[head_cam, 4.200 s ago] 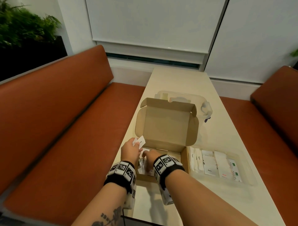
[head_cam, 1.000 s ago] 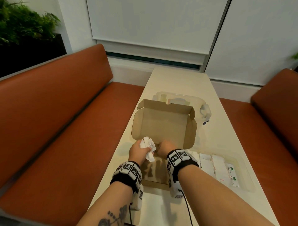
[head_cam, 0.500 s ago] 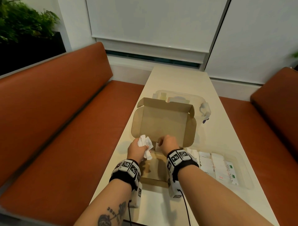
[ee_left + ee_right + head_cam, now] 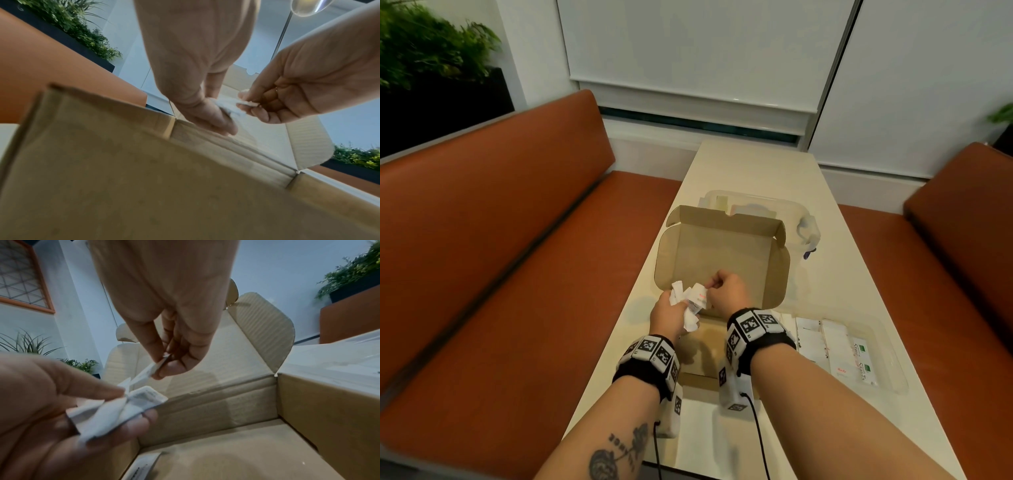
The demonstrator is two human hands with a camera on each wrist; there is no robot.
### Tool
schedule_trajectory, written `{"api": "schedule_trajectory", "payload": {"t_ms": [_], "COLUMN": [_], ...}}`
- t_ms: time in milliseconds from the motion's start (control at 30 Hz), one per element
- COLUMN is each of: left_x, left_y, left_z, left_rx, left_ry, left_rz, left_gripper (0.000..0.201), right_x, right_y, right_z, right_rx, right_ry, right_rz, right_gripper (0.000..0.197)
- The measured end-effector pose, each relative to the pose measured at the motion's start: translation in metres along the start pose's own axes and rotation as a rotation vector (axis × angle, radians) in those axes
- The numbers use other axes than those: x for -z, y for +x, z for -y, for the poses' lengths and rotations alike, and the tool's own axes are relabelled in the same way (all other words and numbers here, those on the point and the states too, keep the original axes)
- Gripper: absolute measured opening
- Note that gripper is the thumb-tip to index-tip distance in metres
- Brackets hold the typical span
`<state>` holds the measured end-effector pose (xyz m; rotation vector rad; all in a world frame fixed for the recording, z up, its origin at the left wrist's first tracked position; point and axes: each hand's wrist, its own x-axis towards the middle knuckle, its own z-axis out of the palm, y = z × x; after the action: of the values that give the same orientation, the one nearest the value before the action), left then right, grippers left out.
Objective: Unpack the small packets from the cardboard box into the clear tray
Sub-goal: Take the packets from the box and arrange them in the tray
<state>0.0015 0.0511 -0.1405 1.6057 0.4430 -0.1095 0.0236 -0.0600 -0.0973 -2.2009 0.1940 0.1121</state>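
Observation:
The open cardboard box [image 4: 722, 260] stands on the table with its lid up. Above its left side my left hand [image 4: 667, 315] grips a bunch of small white packets [image 4: 690, 303], also plain in the right wrist view as the packet bunch [image 4: 115, 410]. My right hand [image 4: 726, 291] pinches one packet [image 4: 152, 369] by its end, right beside that bunch. One more packet [image 4: 141, 467] lies on the box floor. The clear tray [image 4: 887, 356] sits to the right of the box with several packets [image 4: 839, 353] laid flat in it.
A clear lidded container [image 4: 756, 204] stands behind the box lid. Orange bench seats [image 4: 517, 274] run along both sides of the narrow cream table [image 4: 756, 164]. Cables hang from the wrist bands near the table's front edge.
My right hand has risen from the box and come to the bunch held by my left hand, now pinching a packet there. The left hand holds more packets than four seconds ago.

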Motion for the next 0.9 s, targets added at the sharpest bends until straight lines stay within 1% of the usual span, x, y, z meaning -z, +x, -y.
{"api": "schedule_trajectory", "payload": {"t_ms": [67,133,300,467,533,600,667,700,800,833,900], "left_x": [-0.002,-0.003,-0.001,0.004,0.007,0.012,0.016,0.018,0.022,0.022,0.022], "left_y": [0.002,0.002,-0.004,-0.006,-0.005,-0.005,-0.005,-0.005,-0.004,-0.003,-0.002], "left_z": [-0.001,-0.001,0.001,0.0,-0.002,-0.004,-0.005,-0.005,-0.006,-0.007,-0.009], "left_rx": [0.023,0.017,-0.065,-0.091,-0.103,-0.13,-0.154,-0.161,-0.171,-0.174,-0.194], "left_ry": [-0.059,-0.074,0.043,0.01,-0.044,-0.052,-0.053,-0.062,-0.052,-0.043,0.044], "left_rz": [0.01,0.022,0.058,0.007,-0.029,-0.076,-0.117,-0.126,-0.15,-0.155,-0.173], "left_gripper": [0.025,0.024,0.034,0.028,0.024,0.02,0.018,0.018,0.024,0.027,0.032], "right_x": [-0.002,-0.003,-0.005,-0.009,-0.011,-0.012,-0.014,-0.016,-0.026,-0.031,-0.041], "right_y": [-0.002,-0.003,-0.006,-0.004,-0.001,0.003,0.005,0.005,0.002,0.003,0.004], "right_z": [-0.003,-0.005,-0.007,-0.004,-0.003,-0.005,-0.012,-0.016,-0.021,-0.021,-0.018], "right_rx": [-0.016,-0.017,-0.004,-0.003,-0.013,-0.022,-0.036,-0.041,-0.021,0.008,0.065], "right_ry": [-0.023,-0.02,0.029,0.058,0.064,-0.015,-0.172,-0.253,-0.489,-0.547,-0.584], "right_rz": [-0.005,0.002,0.062,0.098,0.083,0.044,0.044,0.083,0.265,0.307,0.374], "right_gripper": [0.027,0.026,0.026,0.025,0.019,0.011,0.018,0.022,0.029,0.032,0.035]}}
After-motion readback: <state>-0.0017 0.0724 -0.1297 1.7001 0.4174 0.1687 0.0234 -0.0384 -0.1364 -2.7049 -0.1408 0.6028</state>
